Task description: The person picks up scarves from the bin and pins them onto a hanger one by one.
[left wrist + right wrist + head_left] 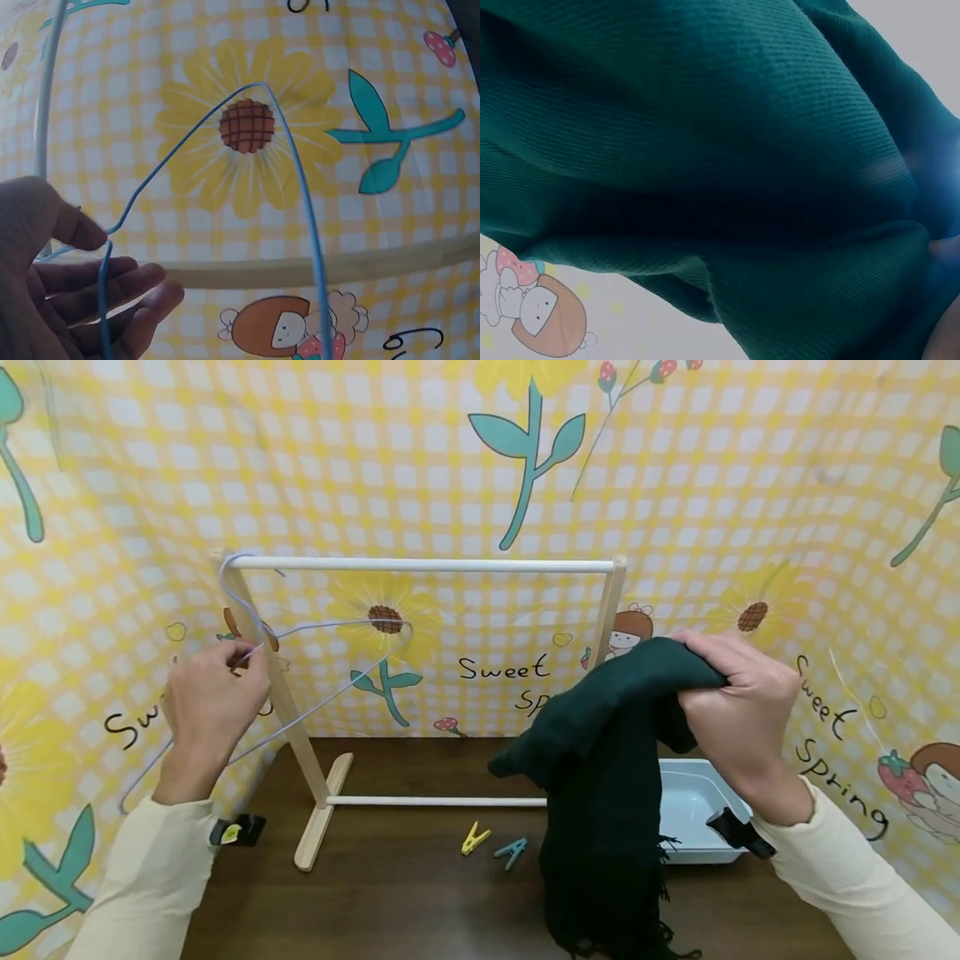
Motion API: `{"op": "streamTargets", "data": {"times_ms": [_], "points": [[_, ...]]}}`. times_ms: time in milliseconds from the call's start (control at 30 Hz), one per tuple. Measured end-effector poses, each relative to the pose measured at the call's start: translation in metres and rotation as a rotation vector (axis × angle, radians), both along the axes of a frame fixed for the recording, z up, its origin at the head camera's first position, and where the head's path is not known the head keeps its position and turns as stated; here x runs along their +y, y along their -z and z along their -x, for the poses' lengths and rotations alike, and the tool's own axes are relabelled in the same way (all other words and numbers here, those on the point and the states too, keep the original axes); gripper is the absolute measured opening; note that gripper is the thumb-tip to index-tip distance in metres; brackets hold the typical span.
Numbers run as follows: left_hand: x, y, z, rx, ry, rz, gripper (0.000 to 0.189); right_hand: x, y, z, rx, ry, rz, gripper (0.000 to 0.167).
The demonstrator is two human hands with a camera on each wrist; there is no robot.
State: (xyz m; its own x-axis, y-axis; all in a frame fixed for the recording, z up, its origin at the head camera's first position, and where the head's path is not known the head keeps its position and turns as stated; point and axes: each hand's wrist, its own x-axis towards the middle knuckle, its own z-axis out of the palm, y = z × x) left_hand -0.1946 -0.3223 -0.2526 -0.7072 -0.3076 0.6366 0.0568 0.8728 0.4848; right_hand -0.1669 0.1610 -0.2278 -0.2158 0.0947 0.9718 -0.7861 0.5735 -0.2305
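My left hand [217, 693] pinches a thin blue wire hanger [322, 626] near its neck, beside the rack's left post. The hanger's triangle slants sideways, and its hook curves up around the left end of the rack's white top rail [435, 564]; whether it rests on the rail I cannot tell. In the left wrist view the hanger [311, 217] bends to a rounded corner, with thumb and fingertips at its neck. My right hand [742, 710] grips a dark green fringed scarf [607, 810], which hangs down in folds. Scarf cloth [705, 135] fills most of the right wrist view.
A wooden rack with a left foot [324, 814] and a white lower rail [435, 802] stands on the brown table [390, 902]. Yellow [475, 839] and blue [512, 852] clothespins lie before it. A light blue basin [705, 857] sits partly behind the scarf. Patterned cloth surrounds the table.
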Motion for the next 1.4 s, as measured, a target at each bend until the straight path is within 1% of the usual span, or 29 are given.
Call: {"op": "streamTargets", "data": {"times_ms": [133,200,300,400,467,667,800,933,1000,1100,1133,1200,1267,1300,1333,1367,1400], "points": [[-0.001,-0.006,-0.001,-0.009,0.055,0.008,0.041,-0.005,0.000,0.000,0.000,-0.020,-0.024,0.016],[-0.001,-0.010,0.001,-0.011,0.089,-0.001,0.042,-0.006,0.000,0.000,-0.001,-0.013,-0.038,0.015],[0.000,-0.014,0.005,-0.036,0.135,-0.030,0.043,-0.006,0.001,-0.001,-0.006,0.011,-0.056,0.016],[0.002,-0.014,0.010,-0.063,0.153,-0.056,0.042,-0.004,0.004,-0.003,-0.020,0.027,-0.079,0.019],[0.002,-0.014,0.012,-0.076,0.150,-0.079,0.042,-0.005,0.006,-0.004,-0.026,0.023,-0.089,0.020],[0.004,-0.016,0.017,-0.136,0.163,-0.175,0.046,-0.009,0.011,-0.005,-0.043,0.029,-0.122,0.019],[0.000,-0.020,0.019,-0.179,0.197,-0.242,0.051,-0.011,0.013,-0.005,-0.046,0.025,-0.135,0.018],[-0.004,-0.022,0.021,-0.211,0.292,-0.360,0.057,-0.012,0.015,-0.006,-0.044,0.015,-0.135,0.017],[-0.004,-0.025,0.023,-0.224,0.340,-0.388,0.059,-0.010,0.016,-0.006,-0.044,0.010,-0.133,0.017],[-0.004,-0.028,0.025,-0.240,0.390,-0.386,0.060,-0.010,0.017,-0.007,-0.045,-0.004,-0.141,0.017],[-0.004,-0.028,0.026,-0.236,0.418,-0.402,0.055,-0.011,0.017,-0.007,-0.045,-0.009,-0.146,0.017],[-0.005,-0.030,0.028,-0.227,0.491,-0.483,0.038,-0.011,0.018,-0.006,-0.044,-0.016,-0.159,0.018],[-0.006,-0.030,0.030,-0.217,0.581,-0.612,0.018,-0.011,0.018,-0.006,-0.040,-0.018,-0.168,0.019],[-0.007,-0.030,0.031,-0.213,0.616,-0.668,0.009,-0.011,0.018,-0.006,-0.038,-0.022,-0.170,0.020],[-0.007,-0.030,0.032,-0.204,0.652,-0.732,0.006,-0.010,0.019,-0.006,-0.036,-0.026,-0.170,0.021],[-0.006,-0.030,0.033,-0.198,0.674,-0.782,0.008,-0.010,0.019,-0.006,-0.034,-0.028,-0.170,0.021],[-0.006,-0.030,0.033,-0.193,0.686,-0.813,0.009,-0.009,0.019,-0.005,-0.032,-0.030,-0.170,0.021]]}}
